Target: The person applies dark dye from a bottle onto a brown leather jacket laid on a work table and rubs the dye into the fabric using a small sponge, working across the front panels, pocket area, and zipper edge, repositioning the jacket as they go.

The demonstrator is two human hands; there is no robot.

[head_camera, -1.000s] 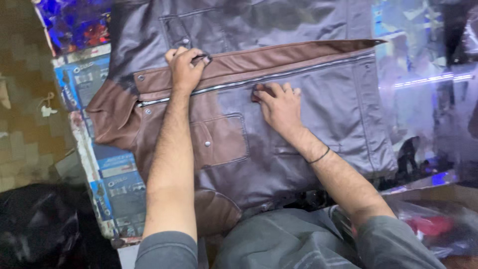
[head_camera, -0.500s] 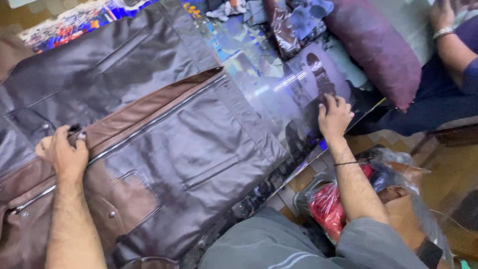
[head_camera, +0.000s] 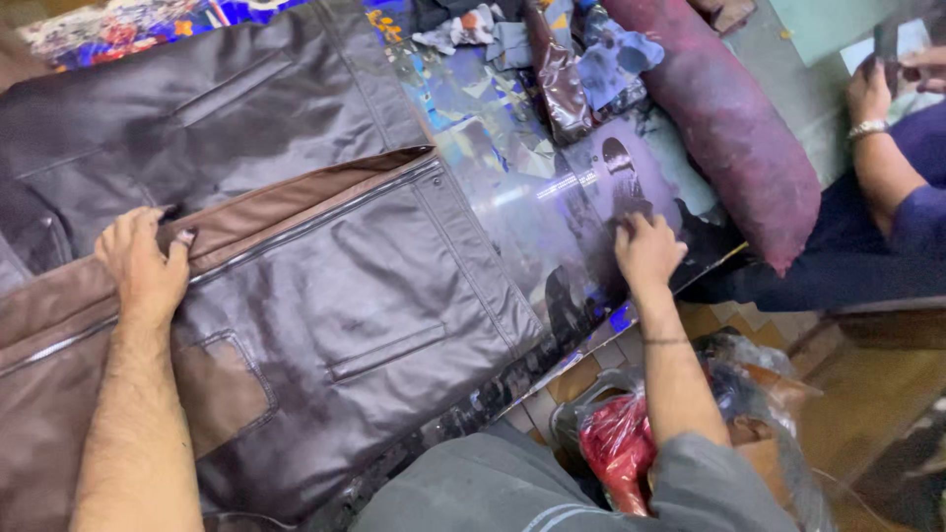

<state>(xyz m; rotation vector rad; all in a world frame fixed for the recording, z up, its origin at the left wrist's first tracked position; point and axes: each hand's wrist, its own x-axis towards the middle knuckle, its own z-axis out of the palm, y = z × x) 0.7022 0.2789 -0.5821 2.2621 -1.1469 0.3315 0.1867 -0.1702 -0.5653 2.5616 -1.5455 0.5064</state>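
Left hand [head_camera: 143,264] at 9 o'clock, fingers curled, pinching the brown leather jacket [head_camera: 325,296] by its zipper edge. Right hand [head_camera: 645,251] at 3 o'clock, fingers spread flat on glossy printed sheet [head_camera: 532,212].

Glossy printed work surface [head_camera: 552,217] under cool bluish glare, maroon bolster cushion [head_camera: 729,128] at far edge, fabric scraps [head_camera: 552,49] nearby, brown tiled floor [head_camera: 867,394] at right.
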